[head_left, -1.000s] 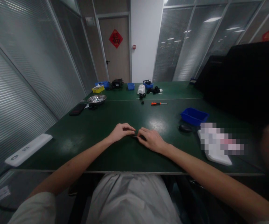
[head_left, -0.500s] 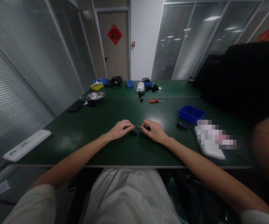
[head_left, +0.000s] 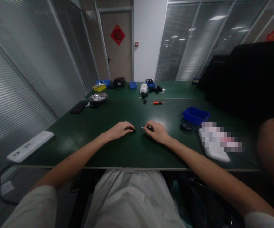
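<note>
My left hand [head_left: 120, 130] is closed round a small black object [head_left: 132, 129] just above the green table [head_left: 125, 153], near its middle. To the right of it, my right hand [head_left: 156, 131] pinches a small dark tool [head_left: 150, 128] whose thin metal tip points left toward the left hand. A narrow gap separates the two hands. Fingers cover most of both held things. Beyond the hands lie a screwdriver with an orange and black handle [head_left: 158, 103] and a small dark round piece [head_left: 145, 101].
Right of my hands are a blue tray [head_left: 195, 116], a black mouse-like object [head_left: 186, 127] and a white board [head_left: 216, 153]. A person's arm [head_left: 273, 142] rests at the far right. A metal bowl [head_left: 98, 98], a phone [head_left: 79, 107] and a white power strip [head_left: 31, 146] lie left.
My left hand has shifted slightly left, and the black object that lay under its fingertips is now within its fingers. My right hand has barely moved.
</note>
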### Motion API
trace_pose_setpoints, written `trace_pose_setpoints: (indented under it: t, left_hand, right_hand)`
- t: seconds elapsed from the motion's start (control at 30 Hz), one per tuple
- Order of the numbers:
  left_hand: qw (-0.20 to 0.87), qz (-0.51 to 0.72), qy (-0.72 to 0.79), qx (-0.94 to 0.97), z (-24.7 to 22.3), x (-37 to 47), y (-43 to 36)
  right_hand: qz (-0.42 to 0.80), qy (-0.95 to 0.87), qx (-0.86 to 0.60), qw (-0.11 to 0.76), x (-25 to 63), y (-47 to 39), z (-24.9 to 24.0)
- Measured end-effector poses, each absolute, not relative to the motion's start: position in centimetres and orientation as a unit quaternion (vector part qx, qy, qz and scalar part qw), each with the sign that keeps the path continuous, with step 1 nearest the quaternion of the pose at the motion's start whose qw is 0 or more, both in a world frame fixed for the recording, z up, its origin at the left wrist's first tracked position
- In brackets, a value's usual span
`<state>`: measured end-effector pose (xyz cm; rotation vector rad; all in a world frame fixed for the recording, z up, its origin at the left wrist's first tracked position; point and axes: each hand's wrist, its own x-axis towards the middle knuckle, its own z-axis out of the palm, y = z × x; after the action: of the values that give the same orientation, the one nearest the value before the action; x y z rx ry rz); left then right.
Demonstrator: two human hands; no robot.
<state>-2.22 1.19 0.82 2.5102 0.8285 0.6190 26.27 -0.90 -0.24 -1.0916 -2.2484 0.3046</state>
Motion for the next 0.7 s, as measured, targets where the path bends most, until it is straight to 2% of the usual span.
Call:
trace_pose_setpoints:
  t: [0.13,0.27,0.4,0.53,0.7]
  left_hand:
    - [0.183,0.228,0.392,0.872,1.6,-7.7,3.0]
    - [0.054,0.253,0.55,0.794,2.0,-18.3,5.1]
    - [-0.072,0.182,0.701,0.686,1.6,-28.6,5.2]
    - [-0.078,0.139,0.79,0.592,1.0,-33.2,4.4]
    - [-0.08,0.154,0.823,0.54,0.7,-33.4,4.2]
  right_hand:
    - [0.122,-0.851,-0.411,0.302,26.2,-1.2,0.2]
    - [0.125,-0.852,-0.412,0.297,26.1,-1.5,0.4]
    - [0.125,-0.853,-0.405,0.304,26.1,-1.4,0.1]
    - [0.12,-0.852,-0.404,0.309,26.1,-1.3,-0.3]
    - [0.121,-0.854,-0.402,0.307,26.1,-1.1,-0.5]
